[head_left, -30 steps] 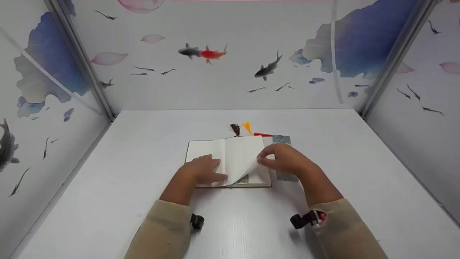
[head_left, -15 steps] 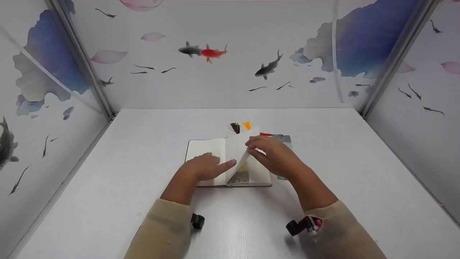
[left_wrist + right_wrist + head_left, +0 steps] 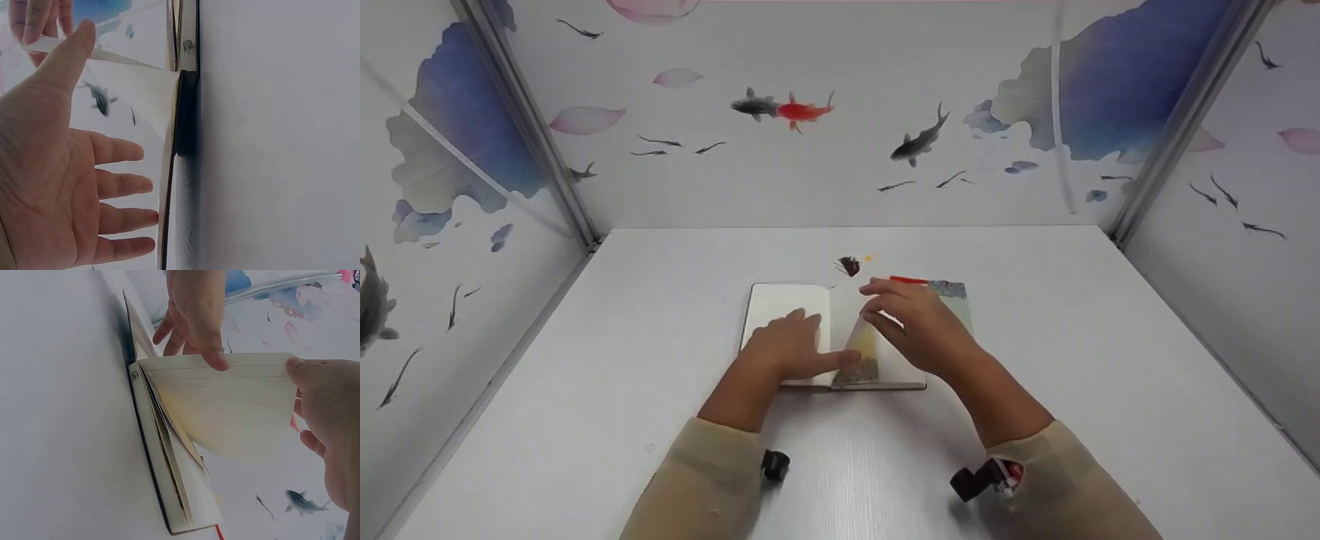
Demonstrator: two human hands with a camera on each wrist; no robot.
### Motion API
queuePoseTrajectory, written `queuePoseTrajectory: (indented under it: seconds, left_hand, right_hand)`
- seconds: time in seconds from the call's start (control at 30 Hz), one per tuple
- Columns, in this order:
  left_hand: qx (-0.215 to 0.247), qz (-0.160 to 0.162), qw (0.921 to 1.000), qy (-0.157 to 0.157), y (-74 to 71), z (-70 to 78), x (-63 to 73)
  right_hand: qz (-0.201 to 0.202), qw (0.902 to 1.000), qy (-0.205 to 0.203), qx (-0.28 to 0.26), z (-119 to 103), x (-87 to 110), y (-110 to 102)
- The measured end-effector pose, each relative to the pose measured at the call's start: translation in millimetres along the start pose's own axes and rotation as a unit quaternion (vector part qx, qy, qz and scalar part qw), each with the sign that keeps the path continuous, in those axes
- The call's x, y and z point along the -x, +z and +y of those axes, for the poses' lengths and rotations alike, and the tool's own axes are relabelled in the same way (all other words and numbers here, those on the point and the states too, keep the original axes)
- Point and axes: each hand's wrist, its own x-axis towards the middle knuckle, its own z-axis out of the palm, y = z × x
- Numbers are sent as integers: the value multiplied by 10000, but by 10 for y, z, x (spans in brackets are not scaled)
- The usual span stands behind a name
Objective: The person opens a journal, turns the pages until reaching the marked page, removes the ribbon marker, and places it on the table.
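An open notebook (image 3: 901,371) lies on the white table. My right hand (image 3: 919,326) pinches a ruled page (image 3: 242,391) by its outer corner, between thumb and fingers, and the page stands raised. My left hand (image 3: 787,349) spreads over the left page (image 3: 787,296) with straight fingers; in the right wrist view its thumb (image 3: 215,357) lies against the raised page's edge. Beneath that page shows a yellow and grey-green printed card (image 3: 862,369). A dark tassel (image 3: 849,265) and an orange tassel (image 3: 868,258) stick out past the notebook's far edge.
A blue-grey card (image 3: 949,289) with a red cord (image 3: 909,280) lies at the notebook's right, partly hidden by my right hand. White walls (image 3: 825,180) with painted fish enclose the table's back and sides. Small black cameras (image 3: 975,484) sit on both wrists.
My right hand has carried the page corner leftward and up, uncovering more of the printed card. My left thumb has moved right, to the turning page. The orange tassel is now mostly hidden.
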Motion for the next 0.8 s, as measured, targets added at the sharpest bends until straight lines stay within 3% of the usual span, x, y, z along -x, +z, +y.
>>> queuePoseTrajectory:
  seconds: [0.23,0.4,0.57,0.8]
  left_hand:
    - [76,532,9984,174,3,43,-32]
    - [4,1191,9922,365,0,38,-74]
    - [-120,1715,9833,601,-3,21,-78]
    - [-621,1796,9720,1381,-4,30,-63]
  right_hand:
    - [-39,9994,339,-47,27,17,24]
    - [-401,9945,954,-181,118,34,24]
    - [-1140,9784,1703,-254,257,49,21]
    - [-2159,9466,2391,-170,401,106,38]
